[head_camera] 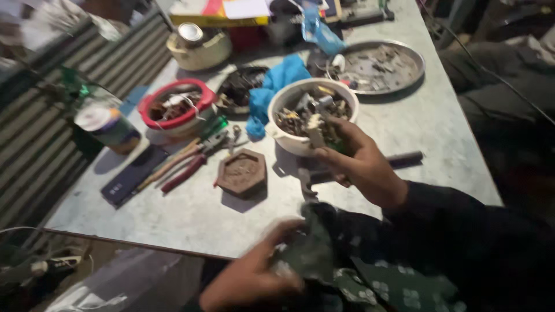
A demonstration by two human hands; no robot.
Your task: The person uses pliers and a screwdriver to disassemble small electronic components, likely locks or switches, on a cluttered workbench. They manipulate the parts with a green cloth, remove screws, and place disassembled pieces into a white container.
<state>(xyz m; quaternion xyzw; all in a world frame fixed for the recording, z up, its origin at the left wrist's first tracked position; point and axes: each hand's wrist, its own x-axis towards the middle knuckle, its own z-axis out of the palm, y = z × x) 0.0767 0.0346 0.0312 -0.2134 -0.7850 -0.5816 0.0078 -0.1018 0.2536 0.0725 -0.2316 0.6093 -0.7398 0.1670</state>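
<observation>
From the head view, the right hand (361, 164) pinches a small pale part (315, 132) at the white bowl (289, 141) of scrap near the middle of the grey surface (451, 144), while the left hand (254, 277), blurred at 6 o'clock, closes on a dark crumpled piece (309, 248), with pliers (193, 159) at 9 o'clock.

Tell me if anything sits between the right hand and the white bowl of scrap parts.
Nothing visible does. The right hand is already at the near rim of the white bowl, its fingers reaching over the parts inside. Whether they grip a piece is too blurred to tell.
</observation>
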